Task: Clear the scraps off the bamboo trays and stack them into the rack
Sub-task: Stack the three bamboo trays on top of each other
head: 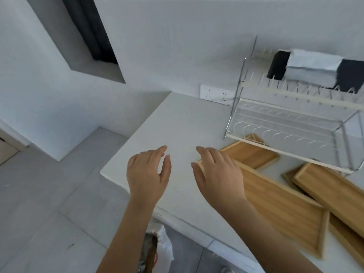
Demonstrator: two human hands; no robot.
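Several bamboo trays lie on the white counter point(177, 123) at the right. A large tray point(279, 205) lies nearest me, a smaller tray point(250, 152) partly under the rack, and another tray point(331, 188) overlaps others at the far right. The two-tier wire dish rack point(285, 123) stands at the back right with empty tiers. My left hand point(147, 174) hovers open over bare counter. My right hand point(218, 174) is open, palm down, over the large tray's left corner; contact is unclear. No scraps show on the visible tray surfaces.
A bin lined with a white bag point(157, 251) sits on the floor below the counter's front edge. A wall socket point(215, 94) is behind the counter. A black-and-white folded object point(313, 67) rests beyond the rack's top tier.
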